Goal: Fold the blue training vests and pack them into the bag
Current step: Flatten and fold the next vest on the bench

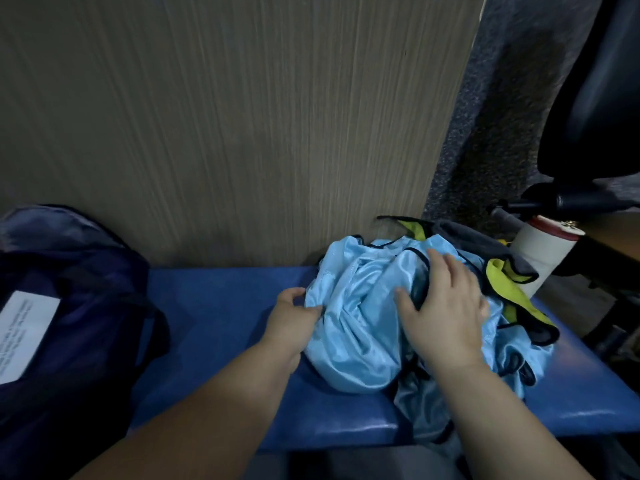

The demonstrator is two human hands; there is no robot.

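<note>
**Vest Pile Held With Both Hands**

The light blue vests (360, 323) lie in a crumpled pile on the blue bench (214, 323), lower right of centre. The left hand (294, 317) pinches the pile's left edge between thumb and fingers. The right hand (446, 306) rests flat on top, fingers spread, grasping nothing. Yellow-green vests (502, 275) adjoin the pile's right side. The dark navy bag (69, 306) sits at the frame's left edge, apart from the pile.

Dim, bluish light here. My bag (69, 306) at the left sinks into shadow, a soft glare streaks the bench (346, 426) front, and the frame edges bow and blur.
</note>
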